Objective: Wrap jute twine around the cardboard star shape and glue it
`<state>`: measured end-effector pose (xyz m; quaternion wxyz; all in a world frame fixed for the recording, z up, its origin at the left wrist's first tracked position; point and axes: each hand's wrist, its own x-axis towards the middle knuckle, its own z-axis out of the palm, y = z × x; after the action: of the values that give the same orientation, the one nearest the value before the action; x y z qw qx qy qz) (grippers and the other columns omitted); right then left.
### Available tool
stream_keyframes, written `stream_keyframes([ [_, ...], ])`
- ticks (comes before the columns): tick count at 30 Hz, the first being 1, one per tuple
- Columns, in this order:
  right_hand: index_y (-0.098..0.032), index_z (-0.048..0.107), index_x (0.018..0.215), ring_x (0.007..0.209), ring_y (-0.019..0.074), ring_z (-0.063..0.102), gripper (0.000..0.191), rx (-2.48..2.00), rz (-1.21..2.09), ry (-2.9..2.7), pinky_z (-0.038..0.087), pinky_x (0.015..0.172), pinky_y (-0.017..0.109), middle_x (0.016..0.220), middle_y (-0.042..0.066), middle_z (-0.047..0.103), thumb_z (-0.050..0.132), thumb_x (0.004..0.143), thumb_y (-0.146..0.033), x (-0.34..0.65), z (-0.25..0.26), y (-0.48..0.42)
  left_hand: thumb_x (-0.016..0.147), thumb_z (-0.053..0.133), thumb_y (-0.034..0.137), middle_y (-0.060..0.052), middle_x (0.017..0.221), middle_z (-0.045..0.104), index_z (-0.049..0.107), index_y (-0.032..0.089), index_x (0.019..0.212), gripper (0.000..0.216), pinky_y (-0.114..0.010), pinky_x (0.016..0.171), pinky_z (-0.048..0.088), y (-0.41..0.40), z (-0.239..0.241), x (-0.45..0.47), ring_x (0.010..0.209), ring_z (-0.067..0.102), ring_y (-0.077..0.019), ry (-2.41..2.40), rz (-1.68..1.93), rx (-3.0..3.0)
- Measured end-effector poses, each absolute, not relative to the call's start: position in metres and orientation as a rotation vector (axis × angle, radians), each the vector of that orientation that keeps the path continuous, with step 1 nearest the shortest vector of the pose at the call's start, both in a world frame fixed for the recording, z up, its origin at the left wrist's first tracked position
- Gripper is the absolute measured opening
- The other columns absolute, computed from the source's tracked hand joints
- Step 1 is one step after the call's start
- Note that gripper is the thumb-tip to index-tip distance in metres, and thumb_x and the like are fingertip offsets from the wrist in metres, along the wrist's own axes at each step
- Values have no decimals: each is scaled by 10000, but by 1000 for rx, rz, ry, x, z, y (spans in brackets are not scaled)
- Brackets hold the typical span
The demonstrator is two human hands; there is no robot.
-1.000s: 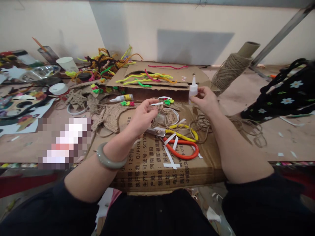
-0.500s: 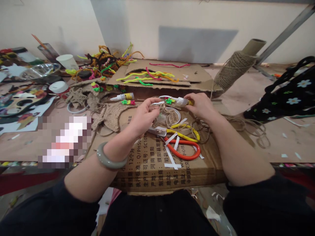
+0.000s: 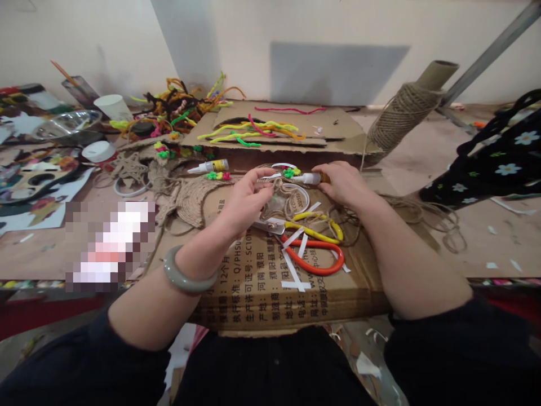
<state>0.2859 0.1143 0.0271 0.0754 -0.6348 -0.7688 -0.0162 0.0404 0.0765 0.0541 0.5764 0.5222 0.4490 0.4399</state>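
Note:
My left hand (image 3: pixel 249 197) has thumb and fingers pinched on a jute twine piece (image 3: pixel 276 189), partly hidden behind the fingers. Around the label end of a small glue bottle (image 3: pixel 309 179) are the fingers of my right hand (image 3: pixel 344 183); its white nozzle end points left. Just behind it lies a green, pink and yellow pipe-cleaner flower (image 3: pixel 291 172). A white ring (image 3: pixel 305 194) with twine is between my hands. Nearer me, scissors with one yellow and one orange handle (image 3: pixel 316 270) lie on printed cardboard (image 3: pixel 253 299), among white paper strips (image 3: pixel 296 286).
A second glue bottle (image 3: pixel 209 166) and a woven twine crescent (image 3: pixel 194 197) lie left of my hands. Loose pipe cleaners (image 3: pixel 253 129) are on cardboard behind. A twine cone (image 3: pixel 399 115) and a black flowered bag (image 3: pixel 494 160) stand right. A metal bowl (image 3: pixel 70 127) is far left.
The glue bottle in my right hand has come down slightly and now lies more level. My left hand keeps its pinch in nearly the same place.

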Motion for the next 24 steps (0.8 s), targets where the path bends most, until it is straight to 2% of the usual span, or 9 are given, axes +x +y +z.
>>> stream_keyframes([
  [6,-159,589,1363,1221,367,590,537,-1890,11,-2292,478,1012,530,1328,150,652,559,832,-229,284,29,113,780,624,91,7,777,611,606,169,1072,303,-186,477,325,76,52,41,526,460,-46,1050,1029,1221],
  [17,-150,574,1374,1255,359,581,532,-1889,47,-2276,469,1035,540,1373,153,624,551,845,-202,280,29,114,791,606,81,15,759,609,591,162,1072,293,-185,465,301,73,52,43,508,445,-44,1021,992,1228],
  [20,-151,606,1335,1233,359,593,500,-1899,39,-2275,473,1025,531,1339,154,646,544,841,-193,278,30,115,801,590,78,15,739,591,589,156,1075,285,-190,482,307,67,51,47,520,452,-51,970,901,1251],
  [24,-149,674,1207,1120,352,651,399,-1910,39,-2289,508,959,497,1193,150,716,527,838,-192,280,31,116,783,560,38,20,755,567,583,143,1082,317,-194,531,344,60,53,53,562,452,-50,910,799,1308],
])
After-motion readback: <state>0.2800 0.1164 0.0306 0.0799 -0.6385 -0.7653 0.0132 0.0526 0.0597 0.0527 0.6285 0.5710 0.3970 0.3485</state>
